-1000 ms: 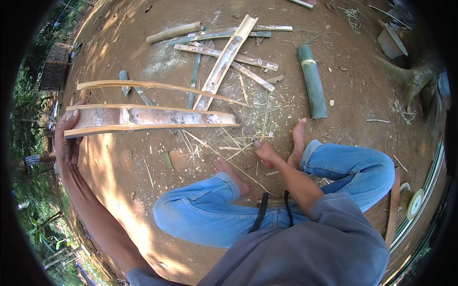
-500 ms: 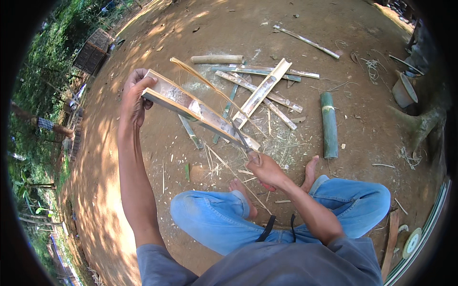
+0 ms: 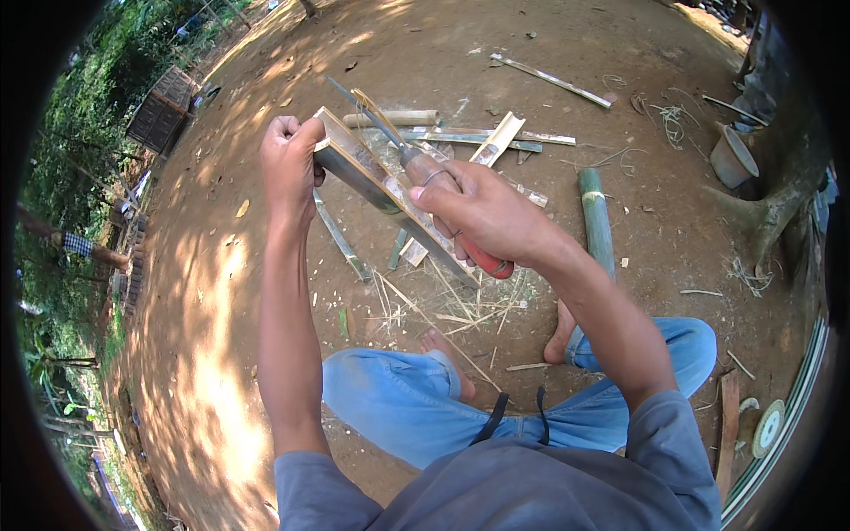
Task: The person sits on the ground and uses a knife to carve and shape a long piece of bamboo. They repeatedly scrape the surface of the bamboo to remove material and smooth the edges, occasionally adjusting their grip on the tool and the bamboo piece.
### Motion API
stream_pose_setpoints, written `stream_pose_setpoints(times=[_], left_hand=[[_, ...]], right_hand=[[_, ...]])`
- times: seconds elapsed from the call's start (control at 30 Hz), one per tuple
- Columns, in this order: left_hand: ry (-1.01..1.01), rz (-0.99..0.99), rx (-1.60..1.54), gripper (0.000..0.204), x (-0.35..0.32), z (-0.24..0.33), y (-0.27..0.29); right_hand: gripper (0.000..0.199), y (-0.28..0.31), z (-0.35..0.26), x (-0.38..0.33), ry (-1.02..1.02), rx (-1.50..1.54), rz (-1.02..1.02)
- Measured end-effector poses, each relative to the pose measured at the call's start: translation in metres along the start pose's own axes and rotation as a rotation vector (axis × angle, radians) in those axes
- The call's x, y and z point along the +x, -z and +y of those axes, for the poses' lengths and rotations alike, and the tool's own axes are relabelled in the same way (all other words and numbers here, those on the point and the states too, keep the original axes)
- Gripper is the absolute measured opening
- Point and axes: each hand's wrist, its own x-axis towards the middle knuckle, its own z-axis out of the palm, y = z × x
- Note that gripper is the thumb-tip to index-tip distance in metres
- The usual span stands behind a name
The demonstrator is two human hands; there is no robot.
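Note:
My left hand (image 3: 290, 164) is wrapped round the upper end of a split bamboo piece (image 3: 359, 184), which slants down to the right with its hollow side up. In my right hand (image 3: 491, 211) is a knife (image 3: 420, 164) with a wooden handle, red at the butt end. Its narrow blade points up and to the left, over the far edge of the bamboo. A thin peeled strip (image 3: 361, 94) shows beside the blade; my right hand and the knife hide where it joins. The lower end of the bamboo passes beneath my right hand.
Ahead on the dirt ground lie crossed bamboo splits (image 3: 500, 137) and a bamboo tube (image 3: 394, 118). A green bamboo section (image 3: 596, 217) lies at the right, with a bucket (image 3: 734, 156) beyond it by a tree trunk. Thin shavings (image 3: 452, 301) litter the ground near my feet.
My right hand has moved up and forward with the knife along the bamboo, the blade reaching farther toward the top. My left hand has shifted right with the bamboo, which now slants more steeply.

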Motion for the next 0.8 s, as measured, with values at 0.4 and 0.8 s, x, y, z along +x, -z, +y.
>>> stream_pose_setpoints(times=[0.4,0.8], left_hand=[[0.008,-0.028,0.014,0.014,0.003,0.004,-0.009],[0.211,-0.061,0.292,0.02,-0.06,0.017,0.087]], right_hand=[[0.027,0.098,-0.081,0.053,0.437,0.264,0.277],[0.031,-0.039,0.162,-0.03,0.076,0.035,0.388]])
